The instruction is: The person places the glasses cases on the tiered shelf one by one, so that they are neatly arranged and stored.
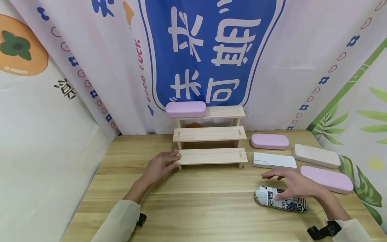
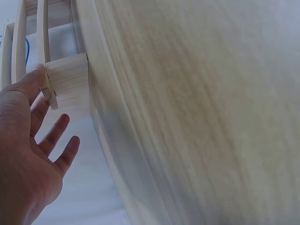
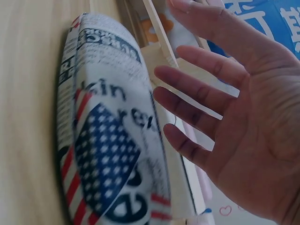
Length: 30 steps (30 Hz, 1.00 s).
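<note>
A three-tier wooden display stand (image 1: 211, 156) stands at the table's back. My left hand (image 1: 161, 166) holds the left end of its lowest board, thumb at the front edge and a finger by the board's end; the other fingers (image 2: 56, 133) extend free. A glasses case (image 1: 281, 199) with newspaper print and a flag pattern lies on the table at the right. Above it is my right hand (image 1: 291, 185), fingers spread and gently bent, nothing gripped. In the right wrist view a gap shows between the fingertips (image 3: 164, 72) and the printed case (image 3: 112, 117).
On the top tier's left side rests a lilac case (image 1: 185, 109). Right of the stand lie a pink case (image 1: 269, 141), a white box-shaped case (image 1: 273, 160), a cream case (image 1: 316, 156) and another lilac case (image 1: 328, 179). A printed curtain (image 1: 287, 67) hangs behind the table.
</note>
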Each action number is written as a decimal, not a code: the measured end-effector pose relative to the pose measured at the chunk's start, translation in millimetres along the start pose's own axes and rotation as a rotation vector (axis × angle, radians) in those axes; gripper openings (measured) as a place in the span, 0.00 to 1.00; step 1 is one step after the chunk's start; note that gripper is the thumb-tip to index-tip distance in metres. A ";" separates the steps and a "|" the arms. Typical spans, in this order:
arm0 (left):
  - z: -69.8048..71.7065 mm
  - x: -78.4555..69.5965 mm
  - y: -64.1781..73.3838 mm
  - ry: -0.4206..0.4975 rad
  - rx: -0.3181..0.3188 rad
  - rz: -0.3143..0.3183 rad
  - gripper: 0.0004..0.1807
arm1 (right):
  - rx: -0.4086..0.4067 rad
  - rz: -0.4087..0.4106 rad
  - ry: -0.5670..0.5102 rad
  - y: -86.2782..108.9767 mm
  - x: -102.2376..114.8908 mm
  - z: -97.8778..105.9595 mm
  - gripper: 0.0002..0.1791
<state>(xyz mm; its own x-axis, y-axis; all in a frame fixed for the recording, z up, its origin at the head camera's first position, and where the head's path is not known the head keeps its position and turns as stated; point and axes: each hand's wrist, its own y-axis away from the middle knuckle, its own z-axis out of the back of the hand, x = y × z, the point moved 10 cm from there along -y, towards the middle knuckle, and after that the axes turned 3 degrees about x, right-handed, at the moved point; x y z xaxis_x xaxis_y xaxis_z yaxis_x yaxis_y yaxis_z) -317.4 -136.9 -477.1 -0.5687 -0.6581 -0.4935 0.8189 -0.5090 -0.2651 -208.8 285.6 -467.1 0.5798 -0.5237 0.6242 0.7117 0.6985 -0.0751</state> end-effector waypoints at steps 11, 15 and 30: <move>4.1 -4.4 -0.2 0.000 -0.016 -0.021 0.19 | -0.016 -0.034 -0.050 22.7 -11.2 -8.1 0.40; 2.1 -3.6 0.1 -0.003 -0.010 -0.015 0.19 | -0.038 -0.066 -0.039 28.9 -14.0 -9.1 0.40; 1.1 -1.5 -0.3 0.006 -0.010 -0.013 0.19 | -0.103 -0.069 -0.094 42.4 -21.7 -17.5 0.40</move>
<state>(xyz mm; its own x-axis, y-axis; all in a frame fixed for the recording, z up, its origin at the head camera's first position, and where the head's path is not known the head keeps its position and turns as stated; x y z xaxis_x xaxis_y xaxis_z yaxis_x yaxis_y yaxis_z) -316.9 -136.4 -475.5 -0.5790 -0.6480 -0.4948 0.8121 -0.5118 -0.2802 -184.3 318.0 -497.5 0.4914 -0.5172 0.7007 0.7885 0.6059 -0.1057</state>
